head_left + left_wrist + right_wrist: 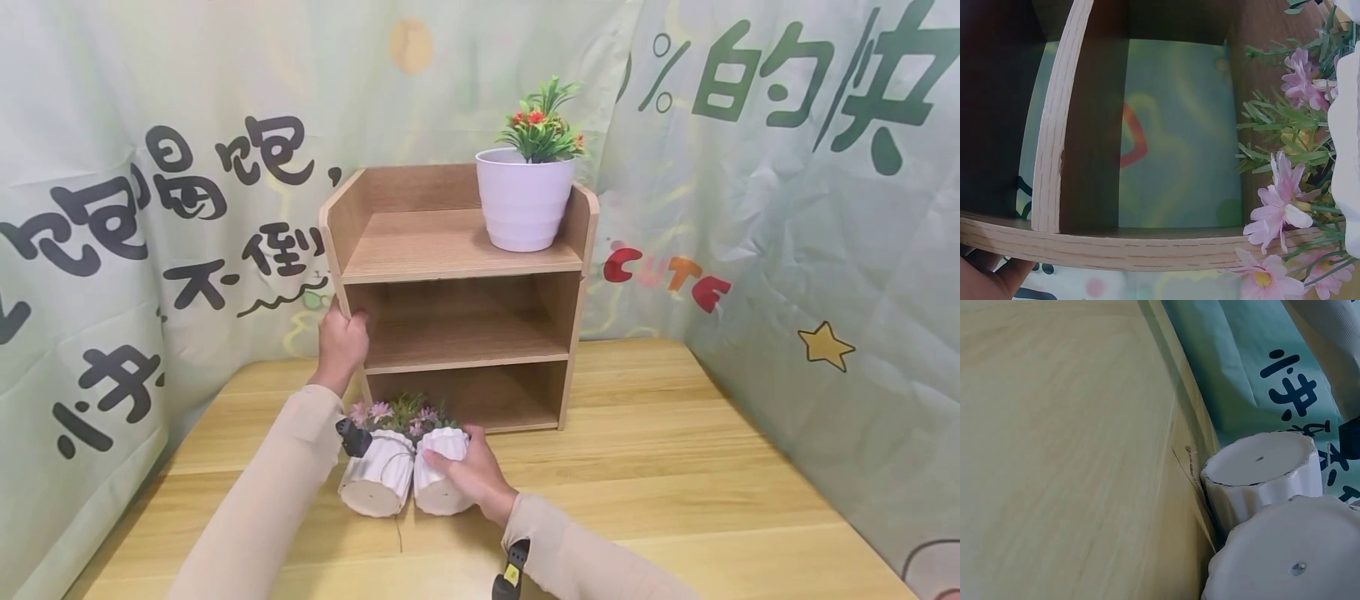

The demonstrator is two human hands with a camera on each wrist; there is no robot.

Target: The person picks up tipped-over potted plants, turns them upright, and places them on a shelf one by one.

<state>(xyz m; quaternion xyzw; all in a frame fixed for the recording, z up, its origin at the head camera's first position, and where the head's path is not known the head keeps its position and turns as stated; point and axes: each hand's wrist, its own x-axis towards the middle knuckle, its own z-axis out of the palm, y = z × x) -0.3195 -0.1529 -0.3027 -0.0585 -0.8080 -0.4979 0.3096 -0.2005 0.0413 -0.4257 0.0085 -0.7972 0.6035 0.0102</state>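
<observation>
A wooden three-tier shelf (427, 246) stands upright on the table. At its left side panel, my left hand (342, 342) grips the edge, with the thumb towards the inside; in the left wrist view, fingers (991, 278) show by that edge. In front of the shelf, two white fluted flowerpots lie tipped, bases towards me. My right hand (480, 475) holds the right flowerpot (438, 483), thumb over its side. The left flowerpot (378, 479) lies close beside it, below my left wrist. Pink flowers (1272, 200) and green leaves point from the pots towards the shelf.
A larger white pot (525, 200) with a red-flowered plant (546, 129) stands on the shelf's top right. Printed cloth (810, 233) hangs behind and beside the wooden table (660, 467). A thin string (400, 533) trails from the tipped pots.
</observation>
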